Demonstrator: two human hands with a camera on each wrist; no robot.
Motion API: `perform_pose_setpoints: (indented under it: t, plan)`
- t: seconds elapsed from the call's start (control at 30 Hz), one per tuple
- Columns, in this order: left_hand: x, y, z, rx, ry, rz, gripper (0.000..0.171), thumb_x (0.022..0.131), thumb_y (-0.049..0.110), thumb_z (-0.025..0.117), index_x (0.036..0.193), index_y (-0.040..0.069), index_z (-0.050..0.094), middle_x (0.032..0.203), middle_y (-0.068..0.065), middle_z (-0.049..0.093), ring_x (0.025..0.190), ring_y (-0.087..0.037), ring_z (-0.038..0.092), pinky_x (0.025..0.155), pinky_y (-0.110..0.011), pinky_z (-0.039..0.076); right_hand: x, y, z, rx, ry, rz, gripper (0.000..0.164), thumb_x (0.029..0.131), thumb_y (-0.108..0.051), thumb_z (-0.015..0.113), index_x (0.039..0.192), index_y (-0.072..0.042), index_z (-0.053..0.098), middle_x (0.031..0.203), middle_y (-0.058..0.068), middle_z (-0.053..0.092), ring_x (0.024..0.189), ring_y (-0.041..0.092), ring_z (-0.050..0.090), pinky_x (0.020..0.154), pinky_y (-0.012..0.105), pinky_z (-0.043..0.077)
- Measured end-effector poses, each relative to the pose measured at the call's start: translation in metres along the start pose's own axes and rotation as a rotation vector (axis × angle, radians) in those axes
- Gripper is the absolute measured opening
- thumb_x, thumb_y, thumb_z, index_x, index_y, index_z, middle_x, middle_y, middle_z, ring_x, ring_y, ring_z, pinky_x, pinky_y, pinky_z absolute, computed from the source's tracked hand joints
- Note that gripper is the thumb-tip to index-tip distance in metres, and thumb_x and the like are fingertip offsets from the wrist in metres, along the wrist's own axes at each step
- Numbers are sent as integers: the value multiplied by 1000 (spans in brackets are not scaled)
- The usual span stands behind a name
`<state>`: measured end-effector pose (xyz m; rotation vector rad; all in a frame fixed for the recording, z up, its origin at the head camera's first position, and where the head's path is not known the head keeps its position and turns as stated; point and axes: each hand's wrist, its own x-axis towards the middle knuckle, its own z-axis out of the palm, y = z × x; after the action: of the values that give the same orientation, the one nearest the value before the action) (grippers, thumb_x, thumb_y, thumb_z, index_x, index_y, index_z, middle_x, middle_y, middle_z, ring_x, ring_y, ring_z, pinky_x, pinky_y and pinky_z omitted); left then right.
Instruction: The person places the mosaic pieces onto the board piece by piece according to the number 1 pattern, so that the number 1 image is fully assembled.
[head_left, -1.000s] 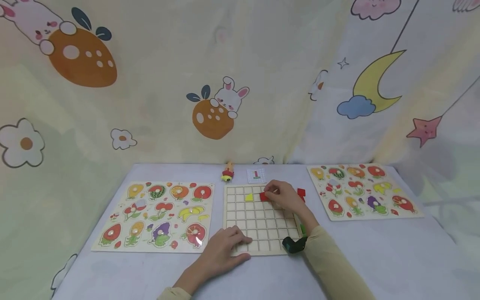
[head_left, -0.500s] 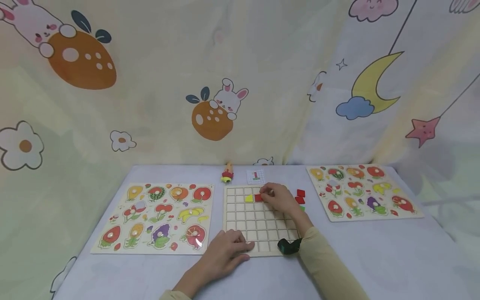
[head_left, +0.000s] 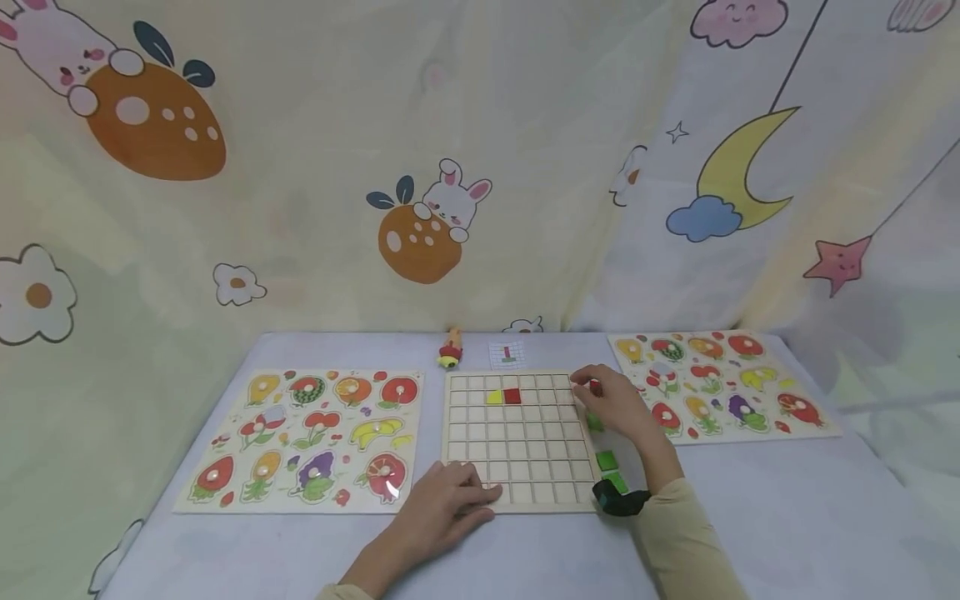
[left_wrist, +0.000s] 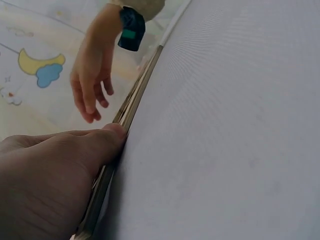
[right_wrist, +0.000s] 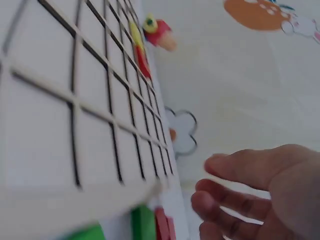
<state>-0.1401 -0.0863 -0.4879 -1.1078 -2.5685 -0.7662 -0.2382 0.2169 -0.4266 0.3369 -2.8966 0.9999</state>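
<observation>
A square wooden grid board [head_left: 536, 450] lies on the table. A yellow tile [head_left: 494, 397] and a red tile [head_left: 512, 397] sit side by side in cells of its second row. My left hand [head_left: 450, 504] rests on the board's front left corner, thumb along the edge [left_wrist: 107, 172] in the left wrist view. Off the board's right side, my right hand [head_left: 618, 404] hovers by a loose red tile [head_left: 596, 388], which it partly hides. In the right wrist view, the right thumb and fingers [right_wrist: 240, 162] are apart, with nothing between them.
Green tiles [head_left: 606, 460] lie along the board's right side. Behind it are a pattern card [head_left: 507, 356] and a small toy figure [head_left: 451, 350]. Fruit puzzle boards flank it at left [head_left: 300, 437] and right [head_left: 723, 387]. A printed curtain [head_left: 555, 242] hangs behind the table.
My right hand has slid the red tile leftward to beside the yellow one and let go. It has then moved right, off the board. My left hand stays put.
</observation>
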Motion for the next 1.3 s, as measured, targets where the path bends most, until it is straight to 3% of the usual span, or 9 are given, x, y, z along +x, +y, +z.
perform_pose_setpoints:
  t: [0.17,0.3,0.57,0.77,1.0,1.3]
  plan:
    - [-1,-2,0,-26,31,34,26,85,35,69,111,31,70,84,18,54,74,4,41,69,-16,28,1,20,-12,-61,-23,82,33,93,-15,55,123,-2,59,120,21,55,91,30,60,65,33,49]
    - [0,-3,1,-26,60,67,25,84,34,69,109,31,71,84,17,55,75,4,43,69,-16,29,3,30,-10,-87,-45,79,36,93,-12,54,127,1,56,125,25,52,94,33,61,74,40,51]
    - [-1,-4,1,-36,83,84,24,84,33,70,108,30,72,83,17,55,73,3,42,68,-16,28,5,32,1,-171,-34,88,34,92,-4,50,124,6,56,118,27,48,101,37,55,82,50,45]
    - [-1,-4,2,-35,67,50,25,84,35,69,108,31,71,83,18,54,73,3,40,67,-15,27,5,26,2,-177,-12,148,29,90,-4,53,118,4,59,116,28,47,93,35,55,82,49,46]
    - [-1,-5,3,-33,69,49,26,84,35,70,109,30,71,84,18,55,73,3,41,67,-15,28,7,21,0,-115,47,155,16,89,-6,57,104,-1,58,98,18,56,81,25,52,68,36,42]
    - [-1,-2,2,-46,55,19,27,83,36,71,110,31,71,84,18,55,73,5,40,67,-15,27,12,13,13,175,56,140,19,92,-15,58,106,-3,58,103,17,65,76,18,58,63,25,46]
